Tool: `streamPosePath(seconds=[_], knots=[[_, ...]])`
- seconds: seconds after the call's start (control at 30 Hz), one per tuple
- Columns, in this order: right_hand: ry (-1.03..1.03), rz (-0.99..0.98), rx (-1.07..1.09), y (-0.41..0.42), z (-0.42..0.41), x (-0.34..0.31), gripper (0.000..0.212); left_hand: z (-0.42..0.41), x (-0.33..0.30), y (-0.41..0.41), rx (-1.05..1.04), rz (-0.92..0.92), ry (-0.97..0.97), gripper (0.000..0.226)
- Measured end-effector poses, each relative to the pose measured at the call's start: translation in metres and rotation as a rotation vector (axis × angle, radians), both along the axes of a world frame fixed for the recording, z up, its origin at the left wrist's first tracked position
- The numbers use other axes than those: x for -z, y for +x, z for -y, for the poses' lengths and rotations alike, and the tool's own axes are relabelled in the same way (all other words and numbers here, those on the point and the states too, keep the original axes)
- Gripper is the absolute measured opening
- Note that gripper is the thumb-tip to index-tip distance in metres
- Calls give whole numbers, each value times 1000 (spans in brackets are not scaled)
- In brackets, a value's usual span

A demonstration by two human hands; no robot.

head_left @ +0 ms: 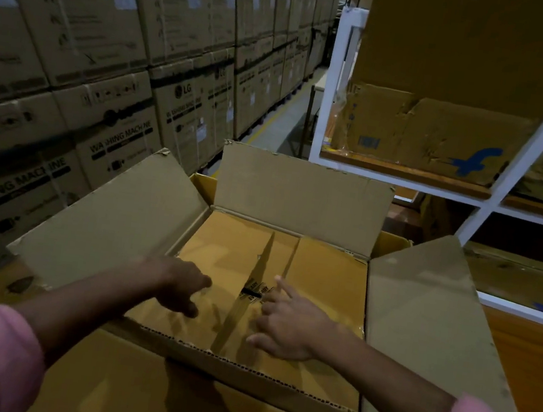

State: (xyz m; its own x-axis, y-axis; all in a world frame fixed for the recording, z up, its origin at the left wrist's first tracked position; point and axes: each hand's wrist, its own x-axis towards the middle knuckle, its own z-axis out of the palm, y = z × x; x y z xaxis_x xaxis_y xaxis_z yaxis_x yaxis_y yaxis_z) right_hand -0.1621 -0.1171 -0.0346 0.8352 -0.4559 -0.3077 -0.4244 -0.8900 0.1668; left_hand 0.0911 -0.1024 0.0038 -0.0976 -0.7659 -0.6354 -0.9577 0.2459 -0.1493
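An open cardboard box (299,195) stands right in front of me with all its outer flaps spread outward. Inside it lie two inner bottom flaps (325,282), with a raised edge running down the middle between them. My left hand (180,285) reaches over the near flap and hangs above the left inner flap, fingers loosely bent, holding nothing. On the right inner flap rests my right hand (285,325), fingers spread, beside a printed strip of tape at the centre seam. Pink sleeves cover both forearms.
Stacked washing machine cartons (110,105) form a wall on the left. A white metal rack (492,193) with worn cartons (427,136) stands at the right. A narrow floor aisle (285,114) runs away between them. An orange shelf surface (532,364) lies at the right.
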Motion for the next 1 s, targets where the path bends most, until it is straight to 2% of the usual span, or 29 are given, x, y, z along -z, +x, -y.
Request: streamPosePath(seconds=[0.1,0.27,0.37,0.47,0.63,0.83,1.0], knots=[[-111,66,56,4,-1,-34,53,-3,-13,-39,94,-86,-16,74],[-159,40,348,-19,-3,-88,39,2,-21,-121,226,-217,-12,69],[-136,-28,491,-54,-2,-89,41,8,-21,-162,305,-225,-30,70],[-46,-62,625,-105,-3,-64,48,10,-23,-200,331,-290,-3,69],[-99,-34,546,-181,-14,-26,50,1,-23,-246,352,-278,41,76],[-57,-13,470,-178,-14,-26,47,-13,-28,-276,352,-263,93,59],[108,9,509,-170,-17,-23,46,-17,-27,-266,266,-212,78,70]])
